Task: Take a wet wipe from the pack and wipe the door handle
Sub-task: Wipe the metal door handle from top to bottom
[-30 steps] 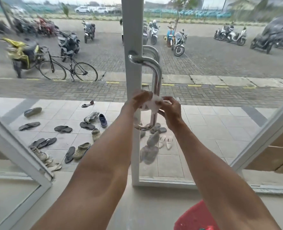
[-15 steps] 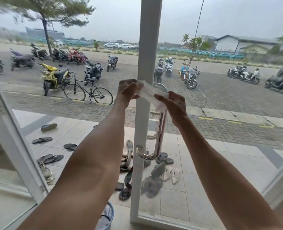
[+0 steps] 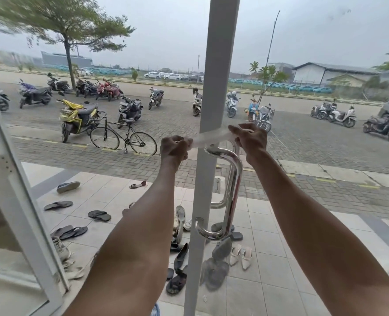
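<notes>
Steel door handle (image 3: 231, 190) is standing upright on the white door frame (image 3: 214, 87), just below the wet wipe (image 3: 211, 136), which left hand (image 3: 174, 149) and right hand (image 3: 251, 139) are pinching taut across its top bend.

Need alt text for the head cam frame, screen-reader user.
Both hands, left hand and right hand, stretch a wet wipe taut just above the top bend of a chrome door handle on a white-framed glass door. Outside: scattered sandals, parked motorbikes.
</notes>
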